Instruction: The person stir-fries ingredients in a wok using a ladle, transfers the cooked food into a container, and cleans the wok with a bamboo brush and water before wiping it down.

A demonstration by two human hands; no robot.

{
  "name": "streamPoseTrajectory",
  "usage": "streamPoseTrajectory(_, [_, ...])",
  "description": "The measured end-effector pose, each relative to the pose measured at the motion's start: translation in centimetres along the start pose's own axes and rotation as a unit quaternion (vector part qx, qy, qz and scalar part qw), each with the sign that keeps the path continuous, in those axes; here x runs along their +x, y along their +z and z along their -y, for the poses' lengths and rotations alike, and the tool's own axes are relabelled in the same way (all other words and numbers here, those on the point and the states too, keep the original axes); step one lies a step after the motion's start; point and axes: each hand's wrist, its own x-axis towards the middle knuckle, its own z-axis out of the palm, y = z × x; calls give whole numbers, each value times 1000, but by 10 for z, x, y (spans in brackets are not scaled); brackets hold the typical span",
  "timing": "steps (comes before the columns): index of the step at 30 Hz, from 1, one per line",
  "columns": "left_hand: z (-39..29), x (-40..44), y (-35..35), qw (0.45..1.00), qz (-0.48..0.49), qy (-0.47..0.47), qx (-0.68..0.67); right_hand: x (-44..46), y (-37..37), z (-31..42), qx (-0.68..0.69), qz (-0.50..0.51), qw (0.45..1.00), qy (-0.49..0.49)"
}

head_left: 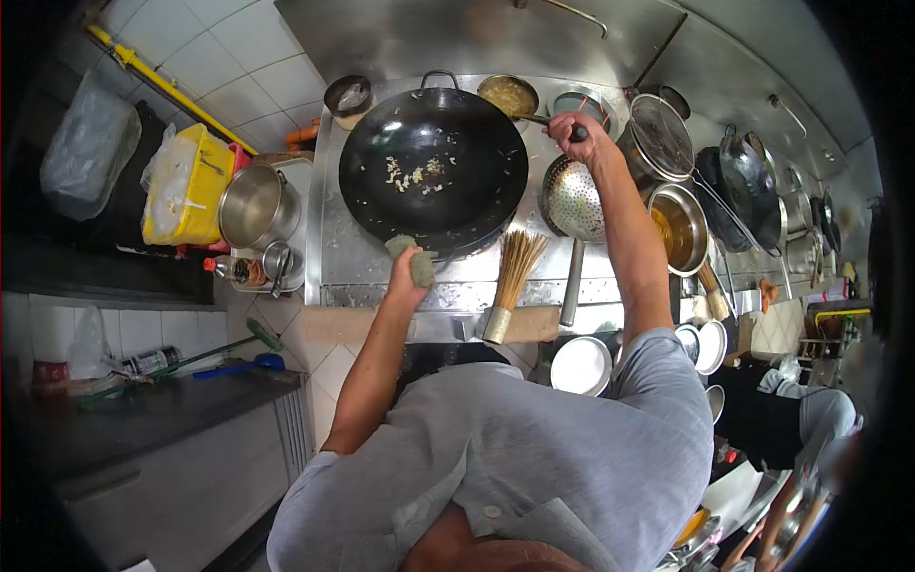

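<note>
A large black wok (381,191) with small pale bits of food (419,176) near its middle sits on the steel cooktop. At its near rim, my left hand (408,275) is closed on a folded grey-green cloth (422,270), pressed where the near handle would be; the cloth and fingers hide that handle. My right hand (583,143) is wrapped around the dark grip of a ladle (534,119), right of the wok. Its shaft points left toward a round, yellowish-filled metal bowl shape (508,95); I cannot tell whether that is the ladle's own head.
A bamboo wok brush (515,276) and a perforated strainer (572,200) lie right of the wok. Beyond my right arm stand a pot of brown liquid (681,229) and a mesh skimmer (660,138). A steel pot (255,205) is at left; another person (791,410) works at lower right.
</note>
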Motion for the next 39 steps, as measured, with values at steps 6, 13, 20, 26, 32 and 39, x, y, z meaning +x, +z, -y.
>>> streamPoseTrajectory(6, [2,3,3,998,-60,8,17,-43,-38,-56,-732,-244,567,-290])
streamPoseTrajectory(13, [-2,-5,14,993,-91,-18,77,-92,-95,-89,-710,-374,439,-404])
streamPoseTrajectory(20, [1,-7,18,994,-96,9,58,-37,-182,35,-600,-358,634,-331])
streamPoseTrajectory(26, [7,8,4,996,-58,29,56,-74,-127,8,155,106,963,-194])
streamPoseTrajectory(32, [10,16,3,996,-83,23,32,-136,-54,-92,56,109,962,-246])
streamPoseTrajectory(39, [-5,-1,12,999,-22,-25,8,-217,32,-260,121,209,944,-224])
